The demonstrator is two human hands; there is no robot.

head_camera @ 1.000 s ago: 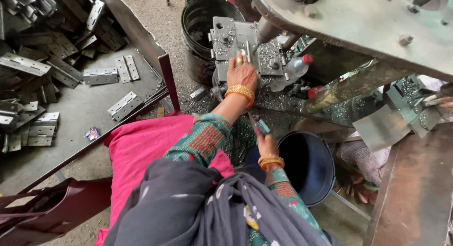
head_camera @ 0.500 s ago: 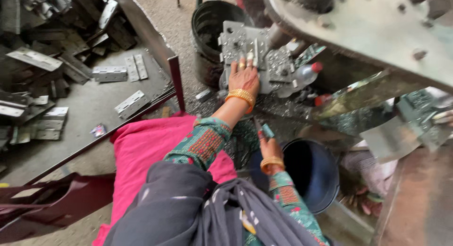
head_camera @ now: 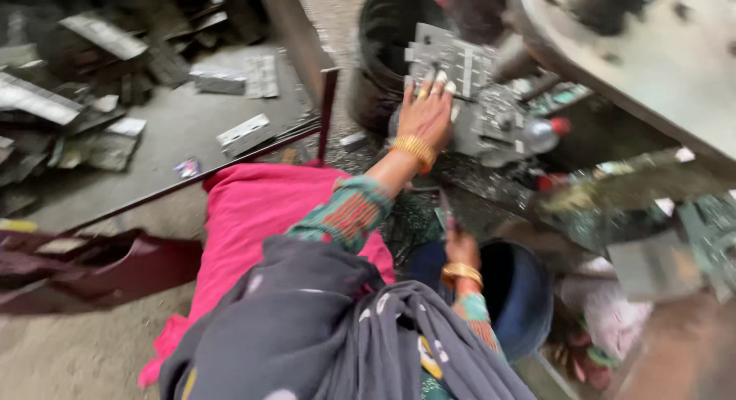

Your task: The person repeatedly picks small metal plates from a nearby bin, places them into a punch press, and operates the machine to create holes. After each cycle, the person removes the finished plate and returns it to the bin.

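My left hand [head_camera: 425,115], with a gold bangle on the wrist, reaches forward and lies on the lower edge of a grey punched metal plate [head_camera: 452,59]. The plate sits on the die of a press machine [head_camera: 498,116]. My right hand [head_camera: 460,250], also bangled, is low by my lap, just above a dark blue bucket [head_camera: 521,293]. It is closed around a thin dark tool [head_camera: 446,210] that points up. The view is blurred, so the finger grip on the plate is unclear.
A black drum [head_camera: 383,47] stands behind the press. On my left, a low metal table [head_camera: 169,139] holds several flat metal pieces [head_camera: 244,134] and a scrap pile. A pink cloth [head_camera: 253,216] covers my lap. The heavy machine frame [head_camera: 636,62] overhangs on the right.
My left hand stays on the plate and my right hand stays low with the tool. The view has swung a little and become blurred.
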